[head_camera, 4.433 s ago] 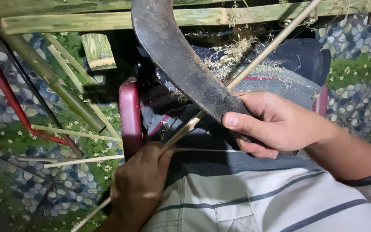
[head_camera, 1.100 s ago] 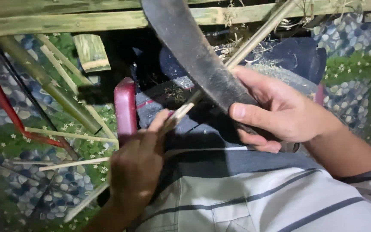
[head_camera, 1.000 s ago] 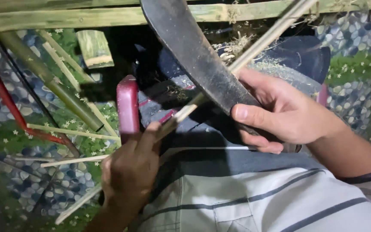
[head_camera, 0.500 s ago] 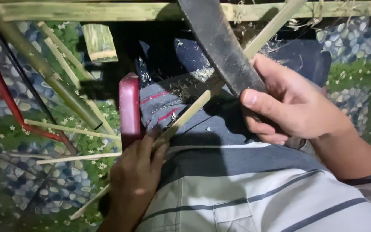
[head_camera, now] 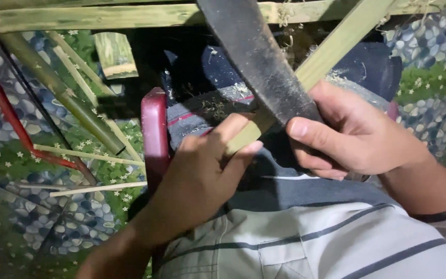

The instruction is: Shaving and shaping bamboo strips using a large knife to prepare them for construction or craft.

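My right hand (head_camera: 354, 135) grips the handle of a large dark machete (head_camera: 256, 57), whose broad blade points up and away over my lap. The blade lies across a pale green bamboo strip (head_camera: 336, 46) that runs from upper right down to my left hand. My left hand (head_camera: 205, 178) pinches the near end of the strip between thumb and fingers, just below the blade. Fine shavings lie on a dark cloth (head_camera: 218, 103) over my knees.
Several split bamboo strips (head_camera: 91, 155) and a thicker green bamboo pole (head_camera: 63, 95) lie on the patterned floor mat (head_camera: 21, 217) at left. A long bamboo pole (head_camera: 130, 15) runs across the top. A short bamboo piece (head_camera: 114, 54) and a dark red stool edge (head_camera: 155, 134) are nearby.
The view has closed in on my lap. My left hand has slid up the strip toward the blade, and the machete has shifted right along the strip.
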